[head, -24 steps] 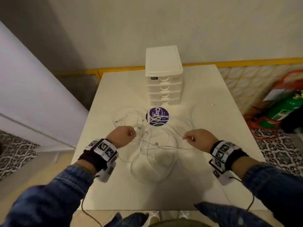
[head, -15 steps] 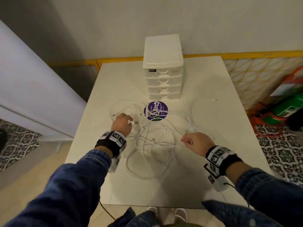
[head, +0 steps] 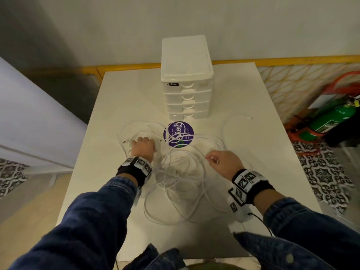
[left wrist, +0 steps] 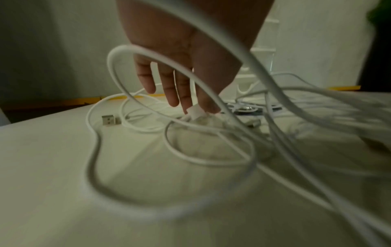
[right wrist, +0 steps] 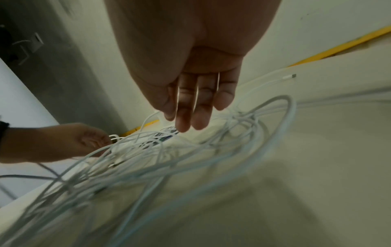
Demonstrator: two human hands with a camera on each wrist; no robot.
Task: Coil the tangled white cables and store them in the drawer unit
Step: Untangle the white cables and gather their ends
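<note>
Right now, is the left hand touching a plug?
Touching. The left wrist view shows the left hand pinching a white plug at its fingertips.

Tangled white cables (right wrist: 148,168): near loops smeared by blur in both wrist views; individual strands cannot be separated.
Right hand (right wrist: 190,70): grip unclear; fingertips overlap blurred strands.
Round purple sticker (head: 178,134): small print unreadable, crossed by cables.
Green cylinder (head: 331,119): cut off at right edge.
</note>
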